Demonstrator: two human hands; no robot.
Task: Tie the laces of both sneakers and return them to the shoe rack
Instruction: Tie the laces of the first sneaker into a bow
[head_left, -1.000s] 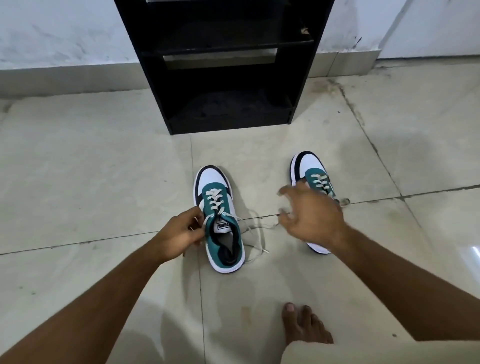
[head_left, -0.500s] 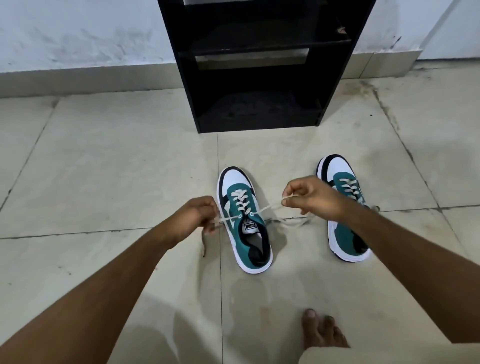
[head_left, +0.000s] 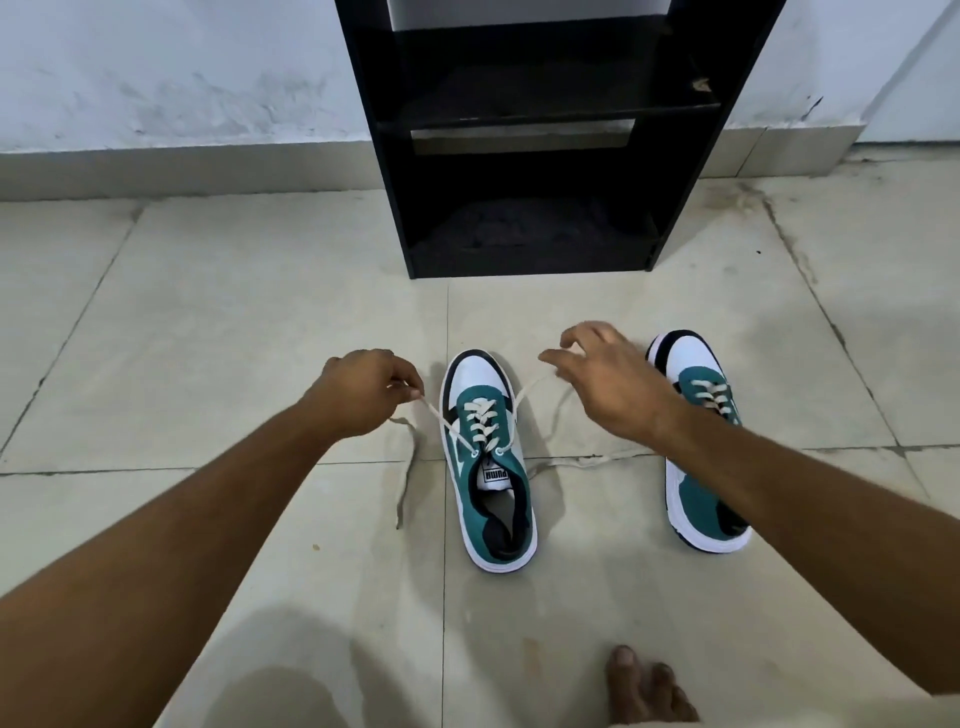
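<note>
Two teal, white and black sneakers stand on the tiled floor, toes toward the rack. The left sneaker (head_left: 485, 462) has untied cream laces (head_left: 480, 421). My left hand (head_left: 363, 389) pinches its left lace end, pulled taut to the left. My right hand (head_left: 605, 382) hovers right of the toe with the right lace end between its fingertips; that lace hangs slack. The right sneaker (head_left: 698, 447) is partly hidden behind my right forearm, and I cannot tell how its laces stand. The black shoe rack (head_left: 530, 140) stands against the wall just beyond.
My bare foot (head_left: 644, 691) rests on the floor at the bottom right. Loose lace tails trail on the tiles on both sides of the left sneaker. A white wall with a grey skirting runs behind the rack.
Both hands have lifted and spread the lace ends farther apart. My right hand has risen toward the toe and loosened its fingers. The view has moved closer.
</note>
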